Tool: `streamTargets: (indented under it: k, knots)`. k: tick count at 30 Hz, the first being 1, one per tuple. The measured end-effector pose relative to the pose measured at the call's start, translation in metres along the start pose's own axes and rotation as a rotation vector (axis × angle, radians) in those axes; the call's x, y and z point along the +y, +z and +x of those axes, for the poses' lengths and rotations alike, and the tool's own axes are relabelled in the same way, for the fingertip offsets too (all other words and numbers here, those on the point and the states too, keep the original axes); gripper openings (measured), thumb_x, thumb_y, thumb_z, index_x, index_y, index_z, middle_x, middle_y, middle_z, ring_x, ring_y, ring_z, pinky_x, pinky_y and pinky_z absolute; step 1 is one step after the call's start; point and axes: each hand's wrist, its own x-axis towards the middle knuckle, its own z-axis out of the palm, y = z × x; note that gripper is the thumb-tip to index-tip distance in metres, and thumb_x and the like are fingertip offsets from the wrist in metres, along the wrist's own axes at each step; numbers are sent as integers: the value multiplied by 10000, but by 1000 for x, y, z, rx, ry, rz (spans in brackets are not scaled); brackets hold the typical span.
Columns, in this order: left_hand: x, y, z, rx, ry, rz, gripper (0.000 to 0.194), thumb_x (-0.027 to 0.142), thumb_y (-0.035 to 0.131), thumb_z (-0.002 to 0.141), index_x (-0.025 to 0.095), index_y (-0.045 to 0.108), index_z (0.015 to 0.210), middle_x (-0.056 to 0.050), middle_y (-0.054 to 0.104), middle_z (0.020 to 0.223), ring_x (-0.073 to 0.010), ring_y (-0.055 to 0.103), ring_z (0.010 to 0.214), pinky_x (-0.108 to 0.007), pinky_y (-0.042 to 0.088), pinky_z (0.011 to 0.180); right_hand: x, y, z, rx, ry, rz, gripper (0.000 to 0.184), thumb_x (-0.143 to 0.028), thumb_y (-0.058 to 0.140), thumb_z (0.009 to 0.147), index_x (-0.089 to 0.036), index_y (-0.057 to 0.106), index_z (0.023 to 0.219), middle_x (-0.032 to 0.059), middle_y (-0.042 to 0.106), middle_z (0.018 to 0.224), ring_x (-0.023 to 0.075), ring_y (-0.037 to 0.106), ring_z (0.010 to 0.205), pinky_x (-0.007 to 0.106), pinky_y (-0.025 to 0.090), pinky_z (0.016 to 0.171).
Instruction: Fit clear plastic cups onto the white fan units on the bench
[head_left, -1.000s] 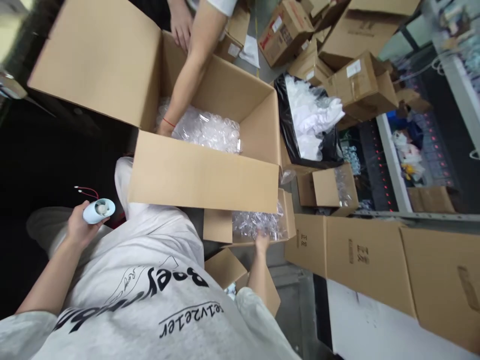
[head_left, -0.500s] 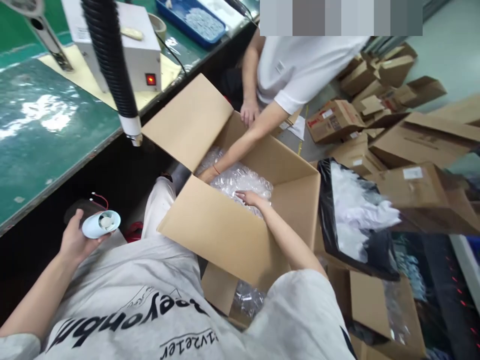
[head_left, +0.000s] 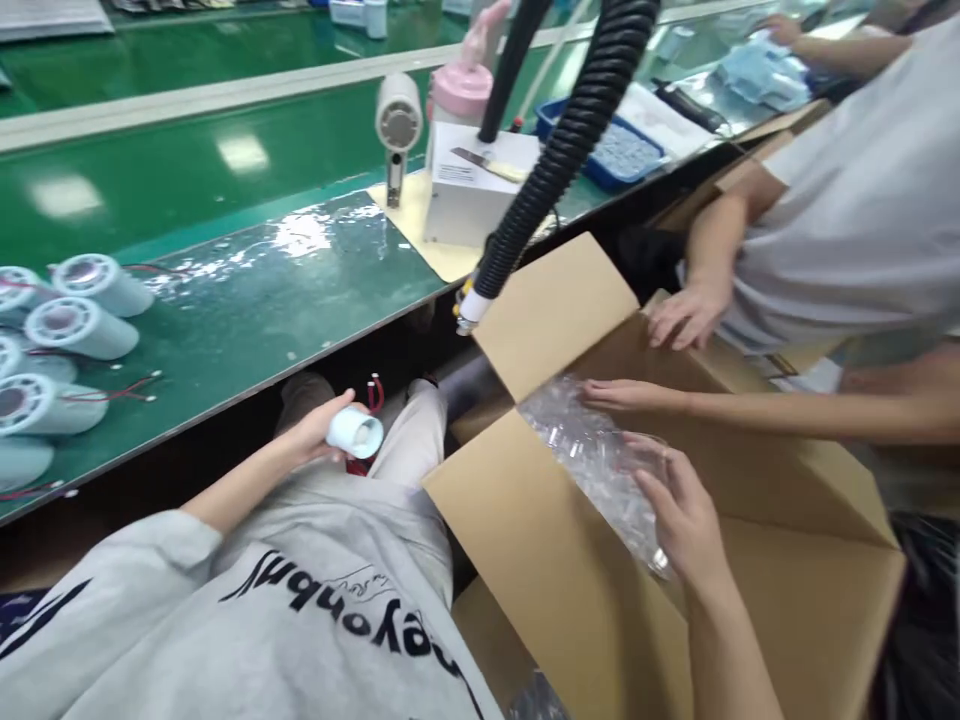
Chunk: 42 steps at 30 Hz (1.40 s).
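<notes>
My left hand is wrapped round a light-blue cylindrical fan housing, its open end facing right and red wires beside it. Above the open cardboard box, my right hand pinches a clear plastic piece between thumb and fingers; its exact shape is blurred. More clear plastic pieces lie in a heap inside the box. Just beyond my right hand, a co-worker's hand reaches over that heap, and the co-worker's other hand rests at the box's far edge.
Several light-blue fan housings with wires lie on the green bench. A black flexible hose hangs over the box flap. Behind it are a grey-white machine, a pink-lidded bottle and a blue tray.
My view has swung left, showing the bench with more housings. My right hand has come up from the heap with a clear plastic piece. The left still holds the fan housing.
</notes>
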Motion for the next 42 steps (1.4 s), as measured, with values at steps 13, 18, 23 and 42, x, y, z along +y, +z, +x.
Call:
streamTargets:
  k: [13, 18, 23, 42]
  knots:
    - [14, 3, -45, -361, 594, 1119, 295, 444, 709, 857, 196, 750, 1011, -48, 663, 962, -173, 627, 830, -270, 497, 743, -153, 154, -31, -447, -678, -203, 243, -77, 664, 809, -259, 729, 956, 118, 615, 1405, 323, 640, 1186, 434, 631, 807]
    - [8, -6, -51, -262, 854, 1071, 411, 455, 790, 818, 191, 730, 1128, -64, 623, 1037, -210, 603, 963, -353, 497, 902, -160, 149, -38, -531, -430, 233, 178, -342, 637, 950, -245, 710, 819, 102, 662, 1238, 265, 697, 1100, 417, 616, 887]
    - [2, -16, -40, -361, 902, 1019, 593, 544, 869, 720, 273, 749, 1233, -110, 612, 1241, -273, 593, 1164, -455, 480, 1051, -168, 145, -37, -462, -200, 445, 312, -408, 675, 922, -250, 697, 654, 84, 709, 1062, 236, 721, 948, 366, 620, 756]
    - [4, -11, -61, -579, 589, 655, 731, 398, 849, 792, 300, 577, 1464, -117, 585, 1505, -296, 617, 1299, -373, 557, 975, -155, 131, -42, -471, -476, 420, 358, -491, 743, 906, -310, 695, 1211, 85, 751, 1275, 278, 716, 1207, 434, 630, 1008]
